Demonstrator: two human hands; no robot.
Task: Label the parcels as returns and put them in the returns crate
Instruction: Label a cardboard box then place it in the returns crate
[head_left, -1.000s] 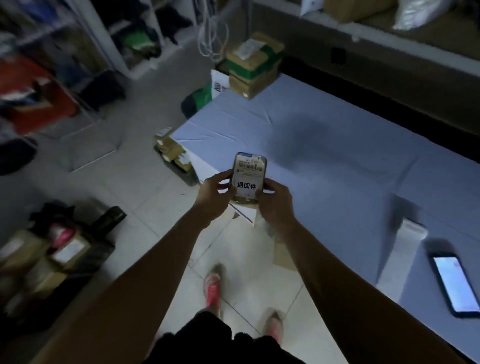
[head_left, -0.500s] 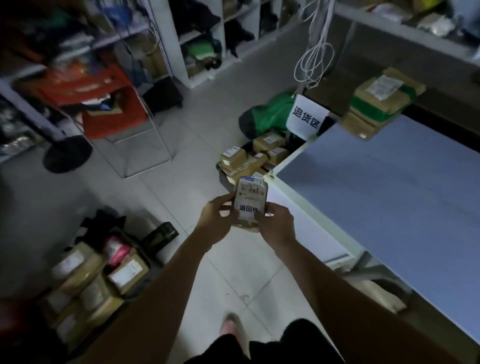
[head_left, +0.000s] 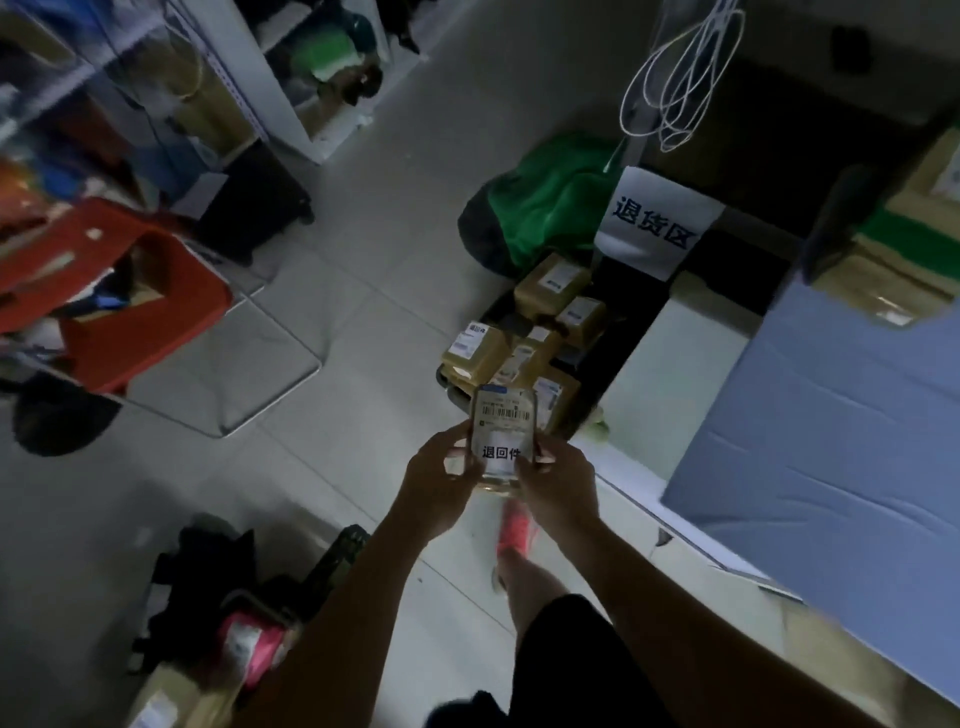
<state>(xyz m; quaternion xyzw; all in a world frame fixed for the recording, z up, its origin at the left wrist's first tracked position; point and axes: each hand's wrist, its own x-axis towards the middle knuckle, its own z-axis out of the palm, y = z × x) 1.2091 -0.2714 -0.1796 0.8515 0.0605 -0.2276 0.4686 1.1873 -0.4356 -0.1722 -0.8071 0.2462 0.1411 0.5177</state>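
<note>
The fingers (head_left: 456, 458) of the left hand (head_left: 441, 480) and those of the right hand (head_left: 560, 486) are curled round the two sides of a small parcel (head_left: 503, 423). Both thumbs lie on its front, and it is held upright in the air between the palms. Its shipping barcode faces up, with a white returns sticker (head_left: 500, 453) below it, so the labelling of this parcel looks finished.

Just beyond the parcel's top edge sits the dark returns crate (head_left: 453, 391) on the floor. The crate already holds several brown parcels (head_left: 551, 283) and has a white sign (head_left: 655, 223) standing behind it. The bench (head_left: 831, 441) with its blue cover lies off to the right.

A second ago the same two-handed hold was over the near edge of the bench, with a phone and a strip of labels in view on it. Those are out of sight now. Half a second ago the crate was still some way ahead of the parcel, whereas now it lies almost directly under the parcel's far end, and one foot (head_left: 514, 532) is stepping forward. The person has carried the parcel from bench to crate, and what remains is probably to lower it and let go.
</note>
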